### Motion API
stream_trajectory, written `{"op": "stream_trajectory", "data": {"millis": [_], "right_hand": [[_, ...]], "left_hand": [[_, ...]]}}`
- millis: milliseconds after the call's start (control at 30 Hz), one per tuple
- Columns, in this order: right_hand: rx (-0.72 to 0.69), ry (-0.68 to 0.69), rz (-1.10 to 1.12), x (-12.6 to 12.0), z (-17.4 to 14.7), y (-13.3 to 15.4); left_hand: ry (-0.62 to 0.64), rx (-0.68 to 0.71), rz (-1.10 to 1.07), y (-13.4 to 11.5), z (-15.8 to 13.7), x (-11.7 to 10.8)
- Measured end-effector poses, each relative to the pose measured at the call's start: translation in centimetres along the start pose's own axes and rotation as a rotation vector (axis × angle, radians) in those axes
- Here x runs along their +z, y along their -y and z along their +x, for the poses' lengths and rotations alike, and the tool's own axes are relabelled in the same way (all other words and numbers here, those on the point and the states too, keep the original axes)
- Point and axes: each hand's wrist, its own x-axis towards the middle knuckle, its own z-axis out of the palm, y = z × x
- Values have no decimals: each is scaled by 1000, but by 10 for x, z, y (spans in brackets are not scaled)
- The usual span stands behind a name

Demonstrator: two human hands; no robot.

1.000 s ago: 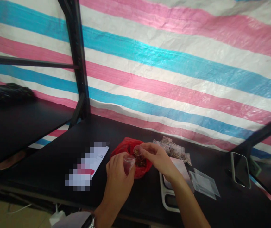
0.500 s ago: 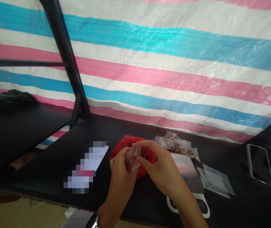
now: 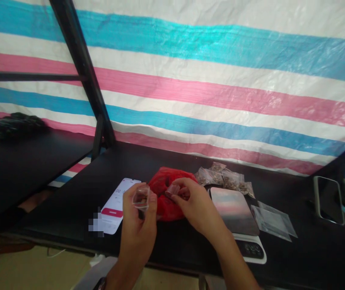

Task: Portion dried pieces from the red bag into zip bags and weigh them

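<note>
Has drawn the hands apart since half a second ago, bringing the small clear cup point(image 3: 172, 190) away from the little clear bag point(image 3: 141, 196) and carrying that bag leftward. Holds the cup tilted above the red plastic bag point(image 3: 169, 211), pinched between thumb and fingers of the right hand point(image 3: 195, 201). Grasps the clear bag in the left hand point(image 3: 138, 217), mouth spread, with brownish bits showing inside, just left of the red bag and overlapping in view the edge of a lit phone point(image 3: 112, 212). Has a scale point(image 3: 234, 209) beside the red bag on the right, with display digits too blurred to read, and filled packets point(image 3: 233, 180) heaped just behind. Shows flat clear bags point(image 3: 273, 221) overlapping right of the scale, then a second phone point(image 3: 329, 200) farther right, all on a black tabletop point(image 3: 178, 249) before a striped sheet point(image 3: 190, 96).
</note>
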Motion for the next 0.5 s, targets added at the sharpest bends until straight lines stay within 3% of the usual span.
{"op": "stream_trajectory", "data": {"millis": [100,300,500], "right_hand": [[1,51,-147,9,-5,0],[-21,46,-164,9,-8,-5],[54,-56,-234,13,0,-17]], "left_hand": [[52,35,17,2,-1,-12],[484,144,330,9,-10,-27],[495,207,352,2,-20,-28]]}}
